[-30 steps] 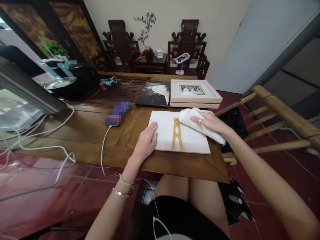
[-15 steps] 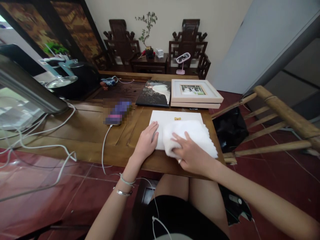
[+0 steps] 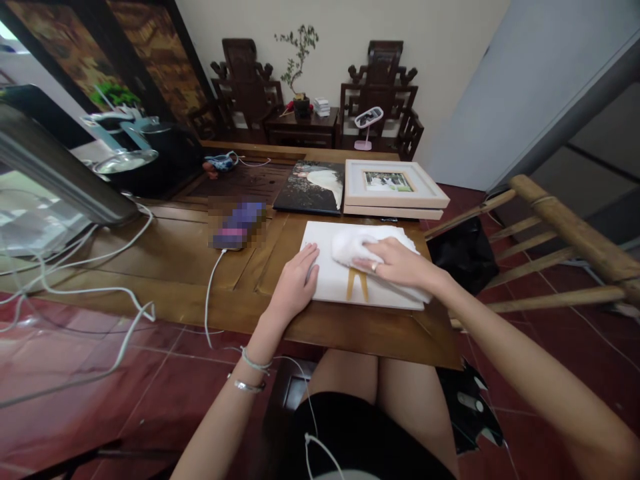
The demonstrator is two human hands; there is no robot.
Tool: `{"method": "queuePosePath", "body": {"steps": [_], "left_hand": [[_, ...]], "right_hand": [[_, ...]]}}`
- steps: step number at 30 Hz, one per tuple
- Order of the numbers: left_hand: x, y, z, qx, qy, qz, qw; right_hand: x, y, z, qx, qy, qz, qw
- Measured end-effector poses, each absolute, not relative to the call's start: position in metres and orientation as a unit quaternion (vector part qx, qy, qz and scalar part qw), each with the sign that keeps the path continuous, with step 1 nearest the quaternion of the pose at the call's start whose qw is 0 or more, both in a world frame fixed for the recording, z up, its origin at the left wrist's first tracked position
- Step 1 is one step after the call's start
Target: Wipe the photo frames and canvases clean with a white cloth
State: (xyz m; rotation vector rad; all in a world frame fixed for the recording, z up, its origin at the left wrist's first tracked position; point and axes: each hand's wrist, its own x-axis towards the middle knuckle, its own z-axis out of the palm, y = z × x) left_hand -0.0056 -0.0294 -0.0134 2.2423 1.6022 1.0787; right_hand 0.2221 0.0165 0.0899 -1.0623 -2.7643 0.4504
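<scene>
A white flat panel [image 3: 330,283] with a tan figure printed on it lies near the front edge of the wooden table [image 3: 165,267]. My left hand [image 3: 295,283] rests flat on the panel's left edge, fingers stretched out. My right hand [image 3: 397,263] presses down on a white cloth [image 3: 350,243] on the middle of the panel, its fingers closed over the cloth. The cloth covers the upper part of the tan figure; only its two legs show.
Behind the panel lie a dark photo print [image 3: 313,187] and stacked light picture frames [image 3: 393,190]. A blurred phone [image 3: 235,223] with a white cable lies to the left. More white cables trail at far left. A bamboo rack [image 3: 550,233] stands to the right.
My right hand swept the cloth from the panel's far right corner down to its near edge, then back up to the middle. My left hand has stayed in place.
</scene>
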Motion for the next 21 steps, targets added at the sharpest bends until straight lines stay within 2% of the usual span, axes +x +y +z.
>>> {"method": "queuePosePath", "body": {"steps": [6, 12, 21], "left_hand": [[-0.006, -0.029, -0.014, 0.754, 0.538, 0.363, 0.097], [-0.008, -0.028, -0.018, 0.754, 0.531, 0.373, 0.102], [-0.007, -0.029, -0.018, 0.754, 0.539, 0.363, 0.101]], "right_hand": [[0.190, 0.049, 0.079, -0.394, -0.912, 0.088, 0.071], [0.179, -0.003, 0.058, -0.320, -0.946, 0.037, 0.047], [0.195, -0.072, 0.082, -0.241, -0.960, 0.142, 0.023]]}}
